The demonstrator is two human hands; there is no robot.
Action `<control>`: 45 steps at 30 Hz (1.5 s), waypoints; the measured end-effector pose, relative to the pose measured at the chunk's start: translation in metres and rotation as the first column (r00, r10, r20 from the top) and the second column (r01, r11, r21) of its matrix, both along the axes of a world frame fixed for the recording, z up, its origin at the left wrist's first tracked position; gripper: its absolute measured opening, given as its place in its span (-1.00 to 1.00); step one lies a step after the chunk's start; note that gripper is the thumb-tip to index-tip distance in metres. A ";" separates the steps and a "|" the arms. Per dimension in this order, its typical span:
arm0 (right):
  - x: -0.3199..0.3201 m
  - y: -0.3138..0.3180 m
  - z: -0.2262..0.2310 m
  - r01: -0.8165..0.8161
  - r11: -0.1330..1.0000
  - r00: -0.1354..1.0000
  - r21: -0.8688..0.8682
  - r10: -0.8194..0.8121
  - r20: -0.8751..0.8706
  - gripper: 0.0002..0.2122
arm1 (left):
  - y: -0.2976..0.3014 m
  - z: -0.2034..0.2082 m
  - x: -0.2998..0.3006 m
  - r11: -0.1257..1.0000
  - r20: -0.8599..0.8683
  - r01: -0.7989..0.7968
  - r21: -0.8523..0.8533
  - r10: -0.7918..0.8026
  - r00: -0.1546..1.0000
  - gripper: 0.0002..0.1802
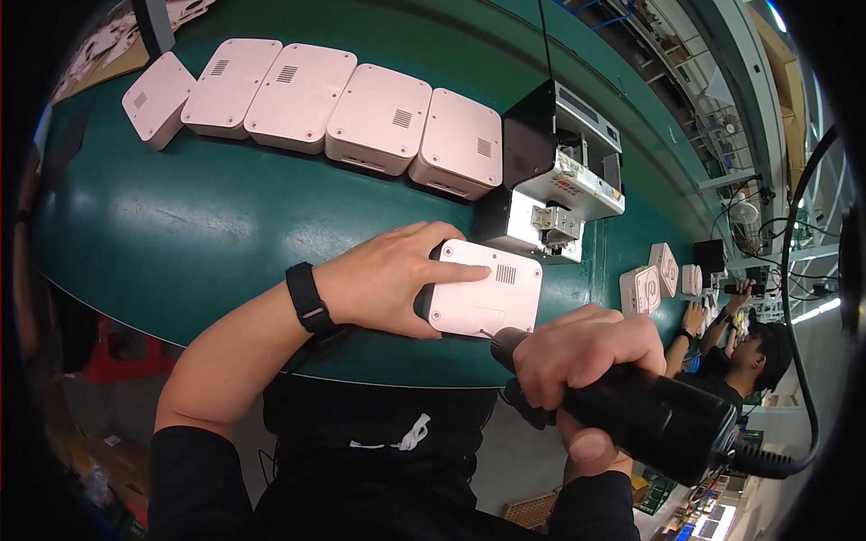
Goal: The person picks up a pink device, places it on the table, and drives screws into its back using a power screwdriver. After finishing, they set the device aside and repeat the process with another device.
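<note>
A pale pinkish-white plastic box (474, 293) with rounded corners, corner screw holes and a small vent grille lies on the green table. My left hand (388, 275), a black band on its wrist, grips the box's left end, with one finger stretched across the top. My right hand (591, 352) is closed round a black corded electric screwdriver (663, 419). The screwdriver points left, its thin bit close to the front edge of the box. Whether the bit touches the box I cannot tell.
Behind the box stands a black and silver benchtop machine (555, 180), perhaps a screw feeder. Several similar white boxes (379, 113) line the green table (180, 234) at the back left. More white boxes (640, 288) sit at right, near a co-worker (740, 361). The screwdriver's cable (798, 234) loops along the right.
</note>
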State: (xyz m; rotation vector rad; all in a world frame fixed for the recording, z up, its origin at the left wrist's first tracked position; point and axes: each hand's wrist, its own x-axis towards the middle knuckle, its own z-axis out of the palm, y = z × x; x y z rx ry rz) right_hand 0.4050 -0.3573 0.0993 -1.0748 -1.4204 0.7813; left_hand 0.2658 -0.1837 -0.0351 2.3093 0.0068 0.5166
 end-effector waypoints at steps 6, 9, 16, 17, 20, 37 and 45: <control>-0.003 0.000 0.002 0.007 0.998 0.995 -0.063 -0.013 -0.098 -0.56 | -0.001 0.001 0.000 1.000 -0.005 0.001 -0.006 -0.001 1.000 -0.20; -0.002 0.000 0.001 0.018 0.998 0.997 -0.059 -0.022 -0.074 -0.55 | -0.001 0.000 -0.001 1.000 0.002 0.002 -0.003 -0.002 1.000 -0.20; -0.010 -0.003 0.001 0.193 0.969 0.981 -0.153 -0.194 0.010 -0.50 | -0.001 0.002 0.001 1.000 0.002 0.008 0.018 -0.008 1.000 -0.18; -0.010 -0.003 0.001 0.257 0.955 0.966 -0.151 -0.250 0.061 -0.44 | -0.001 0.002 0.001 1.000 0.008 0.006 0.023 -0.007 1.000 -0.16; -0.001 0.013 0.016 0.103 0.980 0.962 -0.168 -0.055 0.266 -0.49 | 0.000 0.003 -0.002 0.999 0.012 0.003 0.040 -0.004 1.000 -0.14; 0.021 0.023 -0.005 -0.232 0.973 0.968 0.004 0.231 0.098 -0.62 | -0.004 0.005 0.002 0.999 -0.010 0.017 0.034 -0.016 1.000 -0.11; 0.014 0.009 0.010 0.067 0.997 0.994 -0.023 -0.065 0.090 -0.60 | -0.002 0.013 -0.002 0.999 -0.035 0.027 -0.017 -0.028 0.999 -0.16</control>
